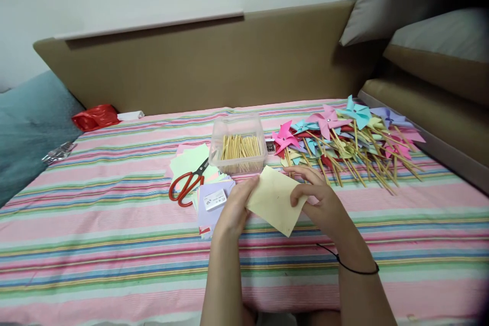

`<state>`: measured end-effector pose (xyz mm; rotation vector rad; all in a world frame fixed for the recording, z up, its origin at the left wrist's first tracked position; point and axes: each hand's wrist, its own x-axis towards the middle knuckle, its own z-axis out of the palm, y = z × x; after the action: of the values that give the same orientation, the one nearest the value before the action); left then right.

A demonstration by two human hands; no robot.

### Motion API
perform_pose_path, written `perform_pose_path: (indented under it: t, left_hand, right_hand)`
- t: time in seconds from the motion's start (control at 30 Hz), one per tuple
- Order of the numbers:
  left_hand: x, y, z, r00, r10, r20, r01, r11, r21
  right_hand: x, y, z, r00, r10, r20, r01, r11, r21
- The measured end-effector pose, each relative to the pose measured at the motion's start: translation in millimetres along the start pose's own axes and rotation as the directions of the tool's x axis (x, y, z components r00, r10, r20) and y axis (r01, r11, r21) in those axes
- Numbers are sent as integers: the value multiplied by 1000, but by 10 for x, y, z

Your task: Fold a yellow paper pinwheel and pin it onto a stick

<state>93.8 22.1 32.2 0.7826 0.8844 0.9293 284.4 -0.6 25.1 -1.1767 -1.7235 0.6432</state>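
Observation:
A square sheet of pale yellow paper [275, 198] is held up between my two hands, turned so one corner points down toward me. My left hand [236, 205] grips its left corner, thumb on top. At the right corner my right hand [318, 197] pinches the sheet, with the fingertips bent over its face. Small dark dots show on the paper near its middle and lower corner. Just left of my left hand a small white box [215, 199] lies on a stack of lilac paper [206, 218]. Beyond the sheet stands a clear plastic container [244, 165] of thin wooden sticks [240, 147].
Red-handled scissors [186, 188] lie open on light green paper [187, 161]. Many paper pinwheels [328, 121] on sticks are heaped at the right. A red plastic bag [96, 117] sits at the far left. A striped cloth [114, 244] covers the surface, with a brown backrest [214, 63] behind.

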Motion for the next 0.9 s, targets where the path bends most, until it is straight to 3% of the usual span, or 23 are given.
perform_pose_path:
  t: [0.13, 0.23, 0.33, 0.43, 0.57, 0.77, 0.9]
  left_hand:
    - [18, -46, -42, 998, -48, 51, 42, 992, 121]
    - [28, -72, -15, 999, 22, -50, -19, 997, 71]
    - [39, -80, 27, 979, 104, -178, -107, 994, -6]
    - [53, -83, 37, 955, 135, -263, -144, 989, -16]
    - [57, -93, 17, 968, 145, -204, -148, 989, -1]
    - [14, -63, 26, 987, 93, -133, -77, 990, 117]
    - [-3, -50, 25, 982, 93, -163, -58, 977, 205]
  right_hand:
    - [-2, 24, -3, 996, 87, 16, -88, 992, 87]
    - [12, 41, 14, 971, 204, -122, -174, 960, 218]
    - [24, 28, 41, 913, 341, -222, -234, 886, 401]
    - [32, -30, 82, 867, 475, -151, -325, 770, 549]
    - [64, -104, 167, 833, 553, -27, -425, 670, 609]
    - [96, -95, 249, 811, 556, -182, -398, 752, 526]
    - [98, -61, 252, 786, 587, -196, -428, 744, 512]
